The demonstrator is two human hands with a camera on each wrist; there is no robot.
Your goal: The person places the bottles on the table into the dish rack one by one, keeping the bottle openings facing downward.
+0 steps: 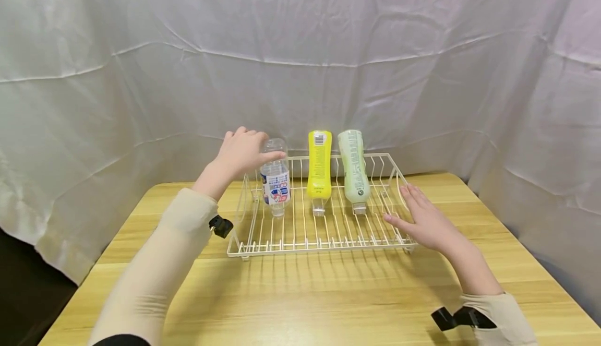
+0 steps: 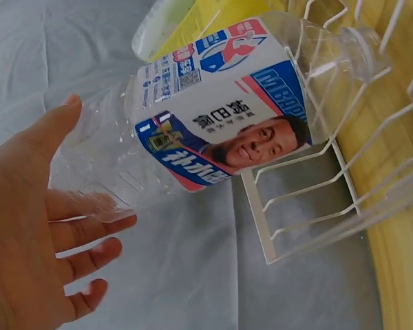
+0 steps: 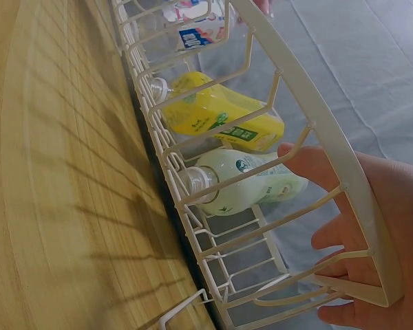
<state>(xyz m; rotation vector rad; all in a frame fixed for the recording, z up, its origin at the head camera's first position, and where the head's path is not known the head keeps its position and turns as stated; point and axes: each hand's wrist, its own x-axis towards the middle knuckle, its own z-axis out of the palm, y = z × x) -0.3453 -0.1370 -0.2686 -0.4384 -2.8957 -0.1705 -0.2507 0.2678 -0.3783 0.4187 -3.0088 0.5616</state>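
A clear plastic bottle (image 1: 276, 188) with a blue, white and red label stands upside down, its neck at the bars of a white wire dish rack (image 1: 286, 252). My left hand (image 1: 241, 153) holds it near its upturned base, the thumb on one side and fingers on the other. A yellow bottle (image 1: 320, 168) and a pale green bottle (image 1: 354, 166) also stand upside down in the rack, to the right. My right hand (image 1: 424, 223) is at the rack's right end, fingers extended, against the outside of the side frame (image 3: 330, 141).
The rack stands on a wooden table (image 1: 300, 299), whose far edge lies behind it. A pale grey cloth (image 1: 300, 64) hangs behind and along both sides. Black wrist cameras sit on both sleeves.
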